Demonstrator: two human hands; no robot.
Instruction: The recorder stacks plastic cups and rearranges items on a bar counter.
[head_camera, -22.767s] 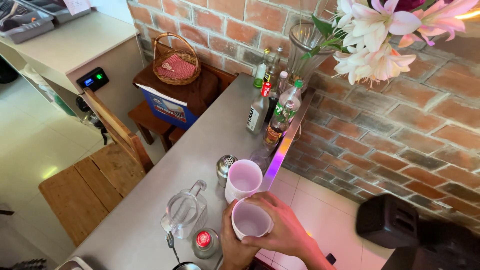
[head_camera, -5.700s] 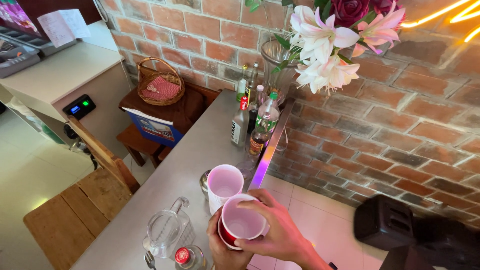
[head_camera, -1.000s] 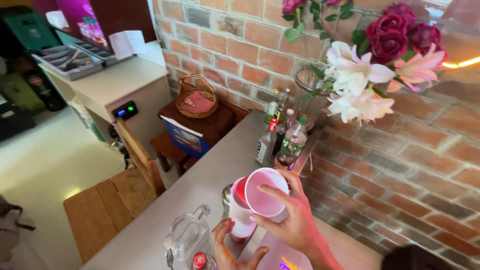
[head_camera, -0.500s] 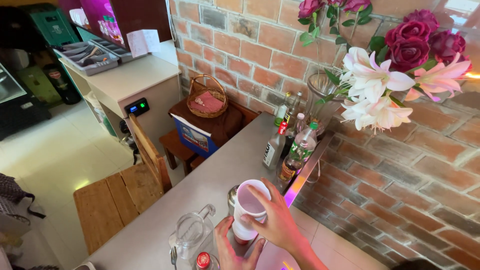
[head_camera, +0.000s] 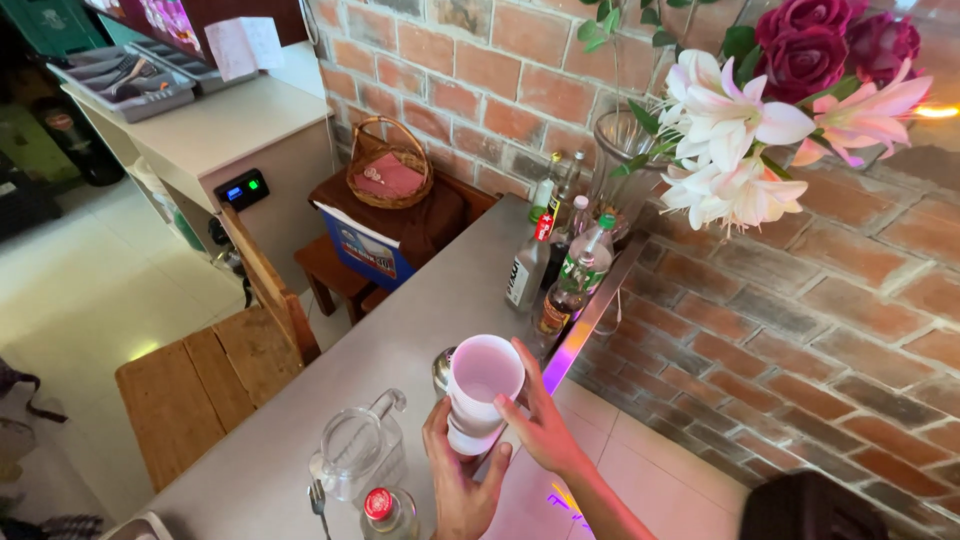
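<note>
Two hands hold one stack of pale pink plastic cups (head_camera: 480, 390) above the grey desk (head_camera: 400, 340). From below, the left hand (head_camera: 458, 480) is closed around the stack's base, while the right hand (head_camera: 540, 425) presses its side with the fingers. Beside the left hand stand a clear glass jug (head_camera: 355, 455) and a red-capped bottle (head_camera: 385, 512). Farther along the desk stands a group of glass bottles (head_camera: 560, 265), near the brick wall (head_camera: 850, 320).
</note>
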